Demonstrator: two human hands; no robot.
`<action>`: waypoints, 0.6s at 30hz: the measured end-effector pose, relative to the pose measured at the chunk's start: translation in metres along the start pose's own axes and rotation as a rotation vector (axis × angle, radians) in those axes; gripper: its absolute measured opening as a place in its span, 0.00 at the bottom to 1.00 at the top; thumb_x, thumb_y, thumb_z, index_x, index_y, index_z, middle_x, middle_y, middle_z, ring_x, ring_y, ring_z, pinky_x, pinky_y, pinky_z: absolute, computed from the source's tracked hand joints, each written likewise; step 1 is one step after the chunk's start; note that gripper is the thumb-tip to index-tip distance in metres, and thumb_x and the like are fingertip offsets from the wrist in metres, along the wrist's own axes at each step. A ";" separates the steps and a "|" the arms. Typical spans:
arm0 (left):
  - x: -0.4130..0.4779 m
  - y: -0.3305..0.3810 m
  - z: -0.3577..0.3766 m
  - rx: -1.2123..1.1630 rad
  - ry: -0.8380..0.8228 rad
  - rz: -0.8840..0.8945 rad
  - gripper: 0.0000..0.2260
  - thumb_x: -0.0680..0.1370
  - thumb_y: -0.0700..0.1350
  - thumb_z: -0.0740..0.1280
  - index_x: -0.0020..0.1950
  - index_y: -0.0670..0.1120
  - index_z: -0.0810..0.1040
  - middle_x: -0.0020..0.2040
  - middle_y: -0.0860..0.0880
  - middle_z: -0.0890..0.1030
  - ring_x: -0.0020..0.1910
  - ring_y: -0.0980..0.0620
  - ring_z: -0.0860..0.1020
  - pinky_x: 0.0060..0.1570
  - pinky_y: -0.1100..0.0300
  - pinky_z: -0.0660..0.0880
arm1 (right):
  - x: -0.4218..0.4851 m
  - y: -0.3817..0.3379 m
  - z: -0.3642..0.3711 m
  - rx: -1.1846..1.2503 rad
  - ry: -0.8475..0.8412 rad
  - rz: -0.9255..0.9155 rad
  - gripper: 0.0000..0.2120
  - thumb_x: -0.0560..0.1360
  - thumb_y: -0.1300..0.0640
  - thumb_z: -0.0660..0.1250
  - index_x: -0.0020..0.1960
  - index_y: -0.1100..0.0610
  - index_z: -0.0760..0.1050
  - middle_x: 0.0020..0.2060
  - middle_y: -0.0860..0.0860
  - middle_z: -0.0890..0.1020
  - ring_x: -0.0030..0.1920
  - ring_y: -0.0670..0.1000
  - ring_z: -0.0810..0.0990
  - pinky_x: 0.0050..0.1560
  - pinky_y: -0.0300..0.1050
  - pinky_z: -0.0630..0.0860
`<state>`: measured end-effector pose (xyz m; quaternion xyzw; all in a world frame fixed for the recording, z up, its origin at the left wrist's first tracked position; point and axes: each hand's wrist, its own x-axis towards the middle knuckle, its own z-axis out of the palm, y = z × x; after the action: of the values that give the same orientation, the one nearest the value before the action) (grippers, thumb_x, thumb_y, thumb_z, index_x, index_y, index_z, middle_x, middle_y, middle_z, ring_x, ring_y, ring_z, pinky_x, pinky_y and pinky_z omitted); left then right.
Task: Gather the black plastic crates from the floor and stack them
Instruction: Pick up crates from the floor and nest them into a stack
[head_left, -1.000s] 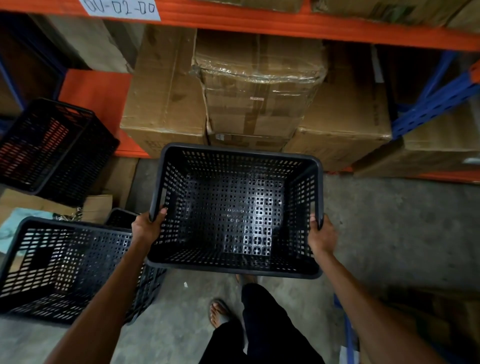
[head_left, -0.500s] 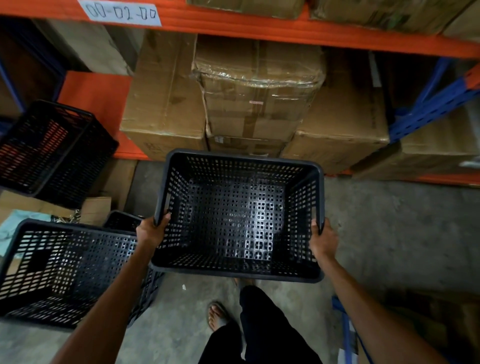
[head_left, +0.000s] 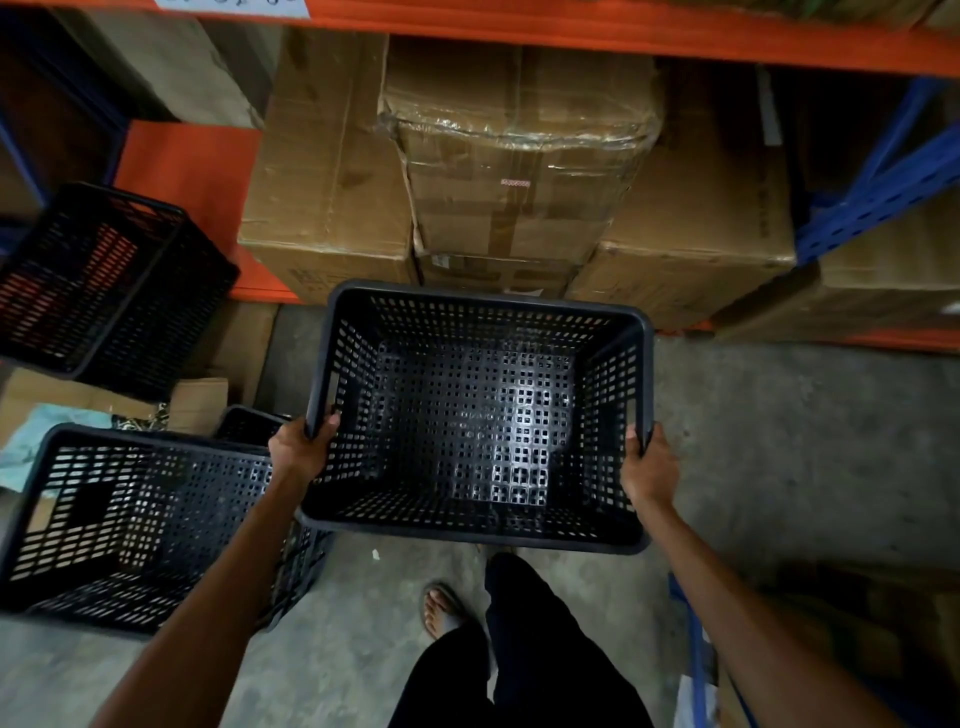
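Crate (head_left: 478, 415), black perforated plastic, empty, was held clear of the floor (head_left: 779, 441), opening up, in front of the cardboard boxes (head_left: 509, 171) on the low rack shelf. Left grip (head_left: 298, 449) was clamped on the left rim and right grip (head_left: 647, 467) on the right rim, thumbs hooked over the top edge; fingers under the lip were hidden. Both held the near half of the rims, so the far end hung unsupported. It would prob. dip if either grip slackened, & a drop would land on the sandalled foot (head_left: 441, 608) just below the near wall.

Second crate (head_left: 130, 525) sat on the floor to the left, w/ the left forearm crossing over its right corner. Prob. the stacking target. Risk: swinging left, the held crate's base corner could clip that rim & shove it, or go in skewed & jam, since such walls bind when not square.

A sliver of a further crate (head_left: 249, 423) showed behind it; couldn't tell if nested or separate. Another crate (head_left: 98, 291) looked tilted near the rack's orange shelf edge, w/ loose cardboard (head_left: 197, 400) beside it on the floor, a trip or slip hazard underfoot.
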<state>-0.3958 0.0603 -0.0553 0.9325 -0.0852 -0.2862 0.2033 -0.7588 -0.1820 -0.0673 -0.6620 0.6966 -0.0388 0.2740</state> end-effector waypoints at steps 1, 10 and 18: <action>0.000 0.001 -0.001 0.005 -0.003 -0.002 0.23 0.76 0.56 0.67 0.60 0.38 0.81 0.52 0.35 0.84 0.56 0.38 0.81 0.55 0.50 0.76 | 0.000 -0.001 0.000 0.001 0.001 0.004 0.18 0.82 0.47 0.55 0.60 0.62 0.71 0.48 0.64 0.83 0.47 0.65 0.83 0.48 0.59 0.80; -0.005 0.003 -0.003 0.030 0.018 -0.016 0.25 0.76 0.57 0.67 0.48 0.32 0.79 0.46 0.33 0.82 0.49 0.36 0.81 0.50 0.48 0.76 | 0.003 0.004 0.000 0.001 0.029 0.000 0.19 0.82 0.48 0.56 0.60 0.64 0.73 0.47 0.65 0.83 0.47 0.66 0.83 0.46 0.56 0.78; -0.003 0.008 -0.003 0.036 0.066 0.011 0.24 0.76 0.57 0.67 0.41 0.34 0.76 0.41 0.33 0.81 0.43 0.36 0.82 0.41 0.49 0.76 | 0.012 0.004 0.004 -0.016 0.035 -0.012 0.16 0.82 0.48 0.55 0.58 0.60 0.71 0.44 0.64 0.83 0.44 0.66 0.83 0.42 0.56 0.79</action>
<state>-0.3969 0.0549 -0.0487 0.9444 -0.0887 -0.2528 0.1906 -0.7600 -0.1916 -0.0761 -0.6674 0.6978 -0.0465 0.2561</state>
